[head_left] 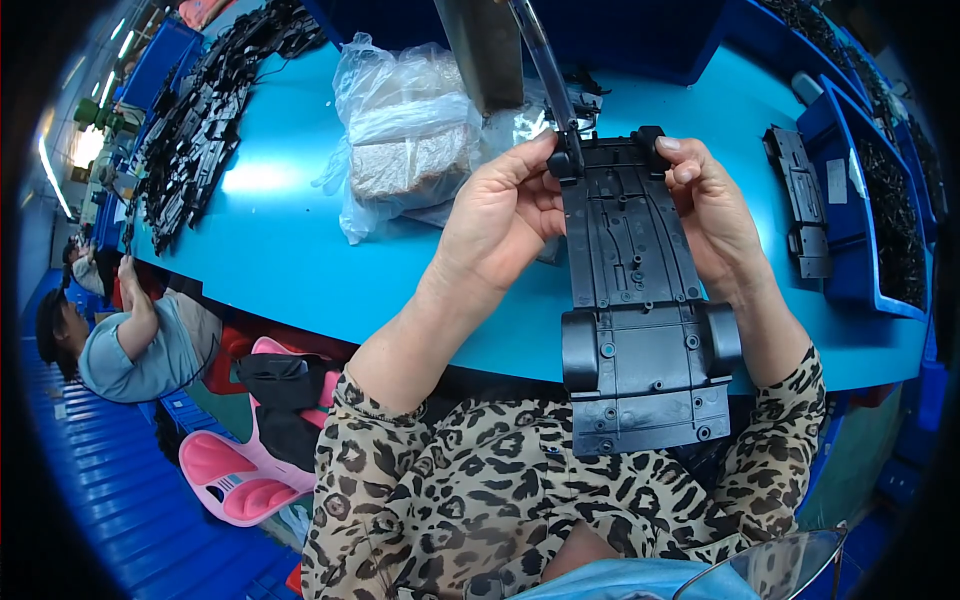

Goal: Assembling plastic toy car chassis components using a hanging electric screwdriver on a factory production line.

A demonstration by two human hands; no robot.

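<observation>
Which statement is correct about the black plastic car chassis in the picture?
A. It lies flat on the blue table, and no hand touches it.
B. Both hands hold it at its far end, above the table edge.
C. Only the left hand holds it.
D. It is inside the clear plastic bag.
B: the left hand and the right hand each grip a side of the far end of the black chassis, which hangs above the near edge of the blue table.

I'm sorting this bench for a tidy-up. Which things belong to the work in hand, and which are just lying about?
In hand:
- black plastic car chassis, held by the left hand and right hand

Lying about:
- clear plastic bags
- row of black parts on the table
- single black part
- blue bin of black pieces
</observation>
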